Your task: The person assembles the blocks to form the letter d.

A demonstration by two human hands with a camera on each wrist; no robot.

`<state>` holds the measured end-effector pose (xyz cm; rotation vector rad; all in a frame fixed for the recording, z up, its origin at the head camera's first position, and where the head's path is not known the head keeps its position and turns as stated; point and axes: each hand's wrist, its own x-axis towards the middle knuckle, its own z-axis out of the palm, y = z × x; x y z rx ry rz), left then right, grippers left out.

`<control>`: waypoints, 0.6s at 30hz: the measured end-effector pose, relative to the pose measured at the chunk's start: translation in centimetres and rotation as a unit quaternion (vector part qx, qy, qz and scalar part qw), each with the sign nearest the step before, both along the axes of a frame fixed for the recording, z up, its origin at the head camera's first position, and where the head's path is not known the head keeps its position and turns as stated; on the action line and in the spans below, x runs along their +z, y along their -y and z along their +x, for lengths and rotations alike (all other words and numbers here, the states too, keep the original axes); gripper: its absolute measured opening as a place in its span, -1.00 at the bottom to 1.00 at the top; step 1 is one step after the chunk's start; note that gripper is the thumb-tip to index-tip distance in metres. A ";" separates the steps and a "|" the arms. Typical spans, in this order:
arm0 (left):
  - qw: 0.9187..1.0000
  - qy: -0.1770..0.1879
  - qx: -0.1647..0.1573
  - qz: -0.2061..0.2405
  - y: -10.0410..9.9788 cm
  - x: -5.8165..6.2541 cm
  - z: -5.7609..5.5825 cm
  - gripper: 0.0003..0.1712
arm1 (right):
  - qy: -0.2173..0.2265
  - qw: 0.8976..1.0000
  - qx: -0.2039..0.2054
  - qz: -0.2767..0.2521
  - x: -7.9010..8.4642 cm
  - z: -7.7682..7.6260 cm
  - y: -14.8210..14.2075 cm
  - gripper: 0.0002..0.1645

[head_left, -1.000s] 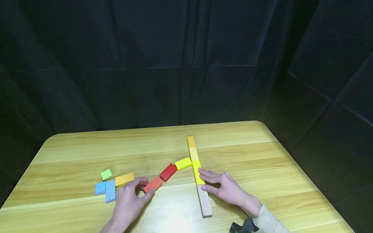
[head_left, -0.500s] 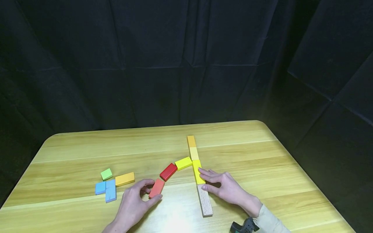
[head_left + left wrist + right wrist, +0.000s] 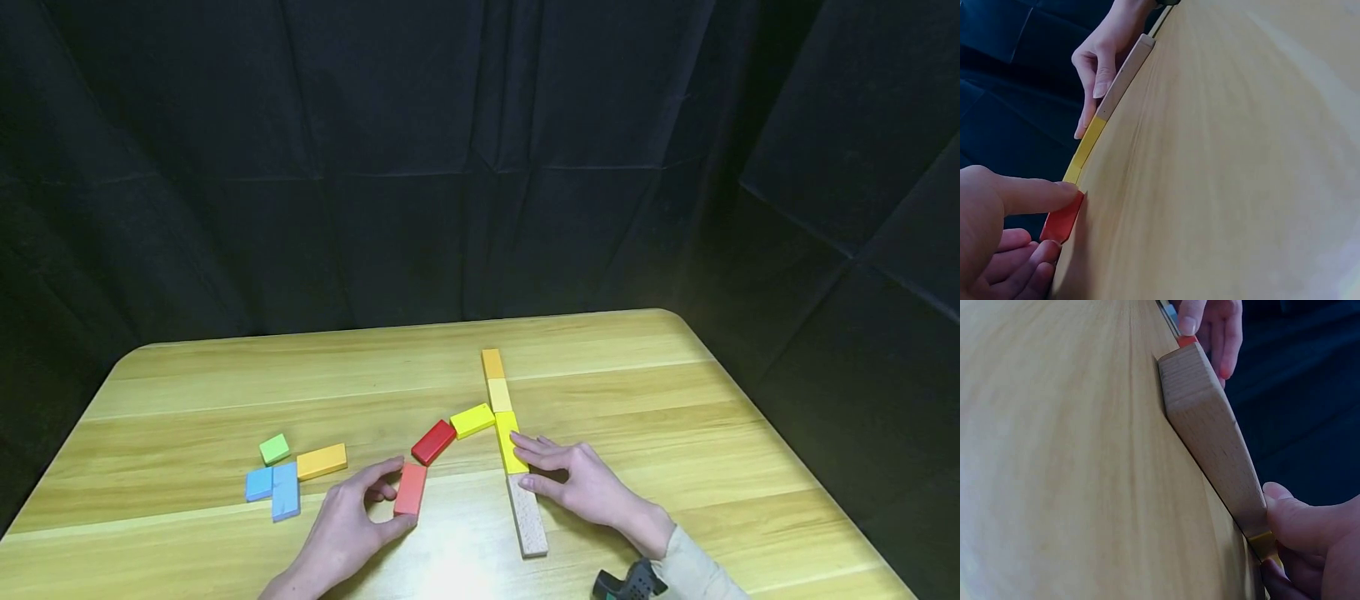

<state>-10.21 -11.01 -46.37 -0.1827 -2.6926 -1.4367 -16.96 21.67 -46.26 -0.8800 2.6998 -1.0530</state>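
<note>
My left hand (image 3: pixel 337 525) pinches a coral-red block (image 3: pixel 410 489) by its ends, index finger at the far end and thumb at the near one. In the left wrist view the red block (image 3: pixel 1063 219) lies low along the tabletop. A darker red block (image 3: pixel 433 442) is just beyond it, its corner by a tilted yellow block (image 3: pixel 472 421). My right hand (image 3: pixel 581 487) rests at a straight row, fingertips on a longer yellow block (image 3: pixel 510 442), thumb by its joint with a pale speckled block (image 3: pixel 527 517). In the right wrist view, the speckled block (image 3: pixel 1210 425) stands large in front.
A cream block (image 3: pixel 498 396) and an orange block (image 3: pixel 492 364) continue the row's far end. Left on the wooden table (image 3: pixel 187 383) lie a green block (image 3: pixel 274 449), two blue blocks (image 3: pixel 285 492) and an orange-yellow block (image 3: pixel 322 461). Dark cloth (image 3: pixel 405 167) hangs behind.
My left hand has turned the coral-red block from slanted to nearly lengthwise and shifted it slightly right. The right hand and the other blocks have stayed put.
</note>
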 end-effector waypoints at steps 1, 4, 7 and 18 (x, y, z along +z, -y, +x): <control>1.000 -0.002 -0.004 0.004 0.0 0.0 0.0 -0.29 | -0.001 1.000 0.000 0.000 0.0 0.0 0.0 -0.37; 1.000 -0.006 -0.011 0.012 0.0 -0.2 0.0 -0.31 | -0.002 1.000 0.001 -0.002 -0.1 0.0 0.0 -0.37; 1.000 -0.007 -0.008 0.010 0.0 -0.3 -0.1 -0.33 | -0.001 1.000 0.002 -0.004 -0.1 -0.1 0.0 -0.36; 1.000 -0.006 0.009 -0.029 -0.2 -0.5 -0.1 -0.36 | -0.001 1.000 0.004 -0.003 -0.1 -0.1 -0.1 -0.37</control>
